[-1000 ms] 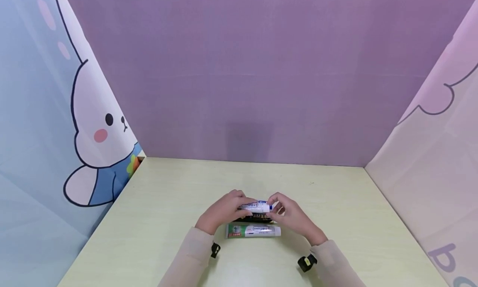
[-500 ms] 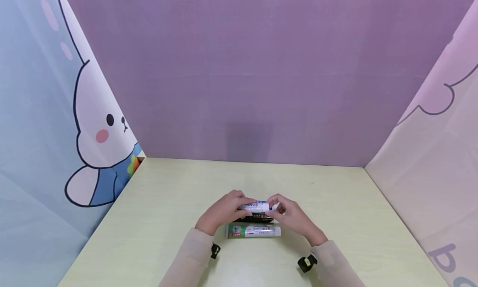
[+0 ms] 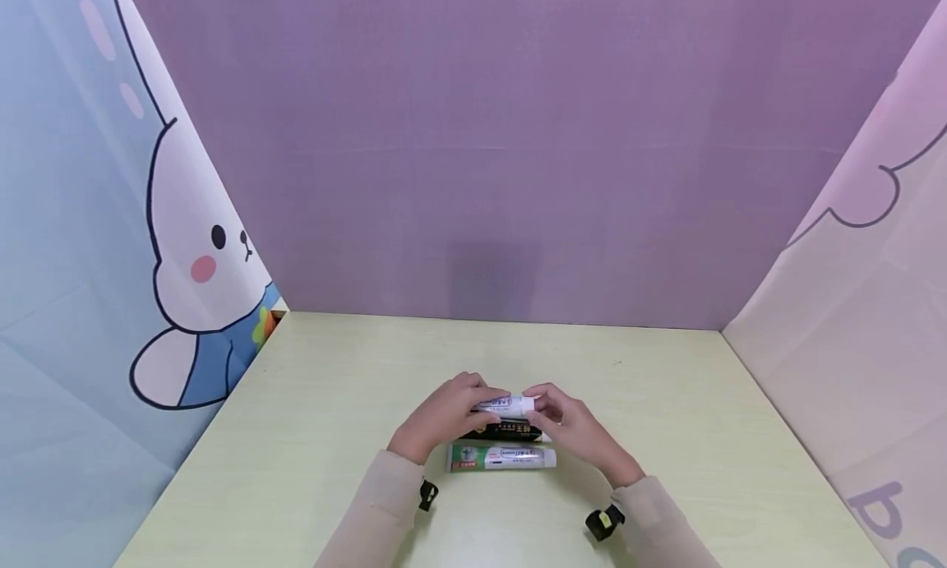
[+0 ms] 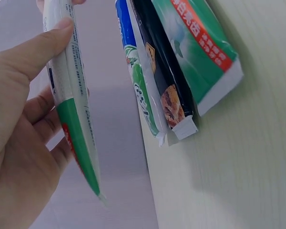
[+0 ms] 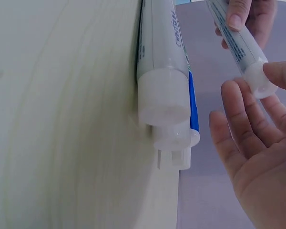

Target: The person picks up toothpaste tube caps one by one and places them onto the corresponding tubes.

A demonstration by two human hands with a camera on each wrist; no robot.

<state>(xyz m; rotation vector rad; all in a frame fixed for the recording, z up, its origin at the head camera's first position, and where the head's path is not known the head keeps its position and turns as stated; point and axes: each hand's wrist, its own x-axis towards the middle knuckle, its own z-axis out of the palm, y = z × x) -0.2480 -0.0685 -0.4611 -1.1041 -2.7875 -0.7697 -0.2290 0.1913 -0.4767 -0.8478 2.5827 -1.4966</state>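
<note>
My left hand grips a white and green toothpaste tube between thumb and fingers, raised above the table. The thumb and fingers of my right hand close on the white cap at its right end. Below lie several more toothpaste tubes side by side. Nearest me is a green and white tube; beyond it lies a black tube. A blue and green tube is farthest, hidden by the held tube in the head view.
The pale wooden table ends at a purple backdrop. Printed cloths hang on both sides, a rabbit cloth on the left and a pale pink one on the right. Each wrist wears a black strapped device.
My right hand has shifted slightly left, its fingers moving in around the cap. The blue tube behind, partly visible earlier, is now hidden. My left hand stays nearly still with the tube.
</note>
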